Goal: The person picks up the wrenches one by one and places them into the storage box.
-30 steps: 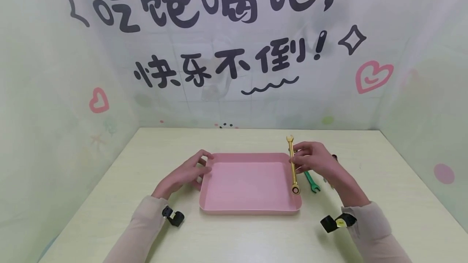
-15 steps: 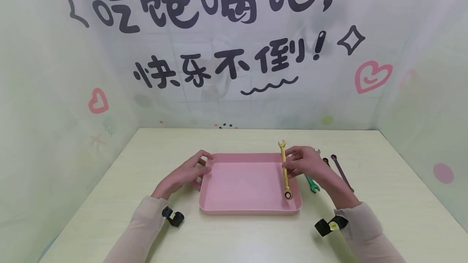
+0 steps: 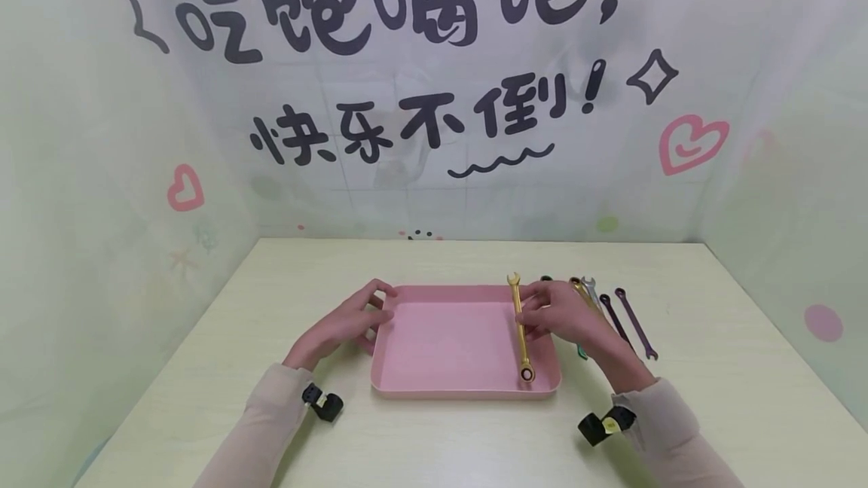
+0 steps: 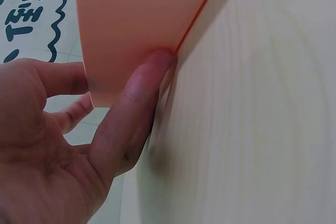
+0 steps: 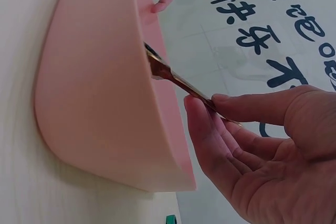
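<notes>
On the desk [image 3: 434, 446], my pink tray [image 3: 441, 345] shows nothing lying in it; several wrenches [image 3: 635, 324] remain outside, right of it, so I judge this early. My left hand [image 3: 346, 316] grips its left wall; my right hand's [image 3: 559, 312] fingers pinch a gold wrench [image 3: 523, 345] above its right side, long axis running near to far, forked end away, ring end toward me.

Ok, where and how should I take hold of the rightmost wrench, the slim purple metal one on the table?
I'd pinch the slim purple metal wrench mid-shaft, fingers across it, coming from above and the right. It lies on the pale table with its whole narrow length uncovered. A dark metal wrench lies close on its left, so the right likely offers more room.
</notes>
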